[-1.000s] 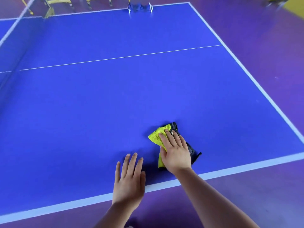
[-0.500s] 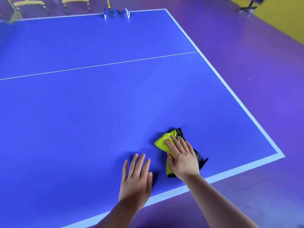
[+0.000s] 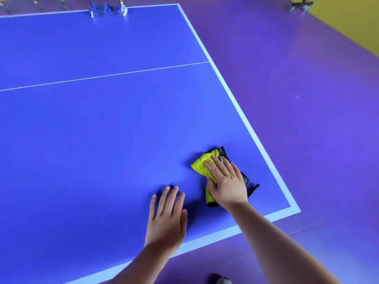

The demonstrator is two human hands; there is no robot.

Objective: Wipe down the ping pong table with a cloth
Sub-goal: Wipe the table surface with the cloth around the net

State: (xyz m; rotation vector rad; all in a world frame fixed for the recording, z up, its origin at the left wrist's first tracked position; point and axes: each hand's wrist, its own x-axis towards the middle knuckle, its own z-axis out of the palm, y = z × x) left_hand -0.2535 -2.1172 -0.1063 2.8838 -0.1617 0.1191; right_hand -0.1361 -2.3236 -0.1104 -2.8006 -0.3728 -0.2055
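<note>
Ping pong table, blue top with white lines (image 3: 102, 130): folded yellow-and-grey microfibre cloth (image 3: 202, 164) lower right near corner, right hand (image 3: 226, 184) pressing it flat-fingered. Left hand (image 3: 166, 220) flat, holding nothing. Wiped area indistinguishable; likely most remains.

We press our right hand (image 3: 226, 184) flat, fingers straight, on the yellow-and-black cloth (image 3: 202, 165), which lies on the ping pong table (image 3: 102, 130) just left of its white side line (image 3: 242, 108). Beside it, our left hand (image 3: 167, 219) rests flat on the blue top, fingers straight, near the white end line (image 3: 205, 239).
</note>
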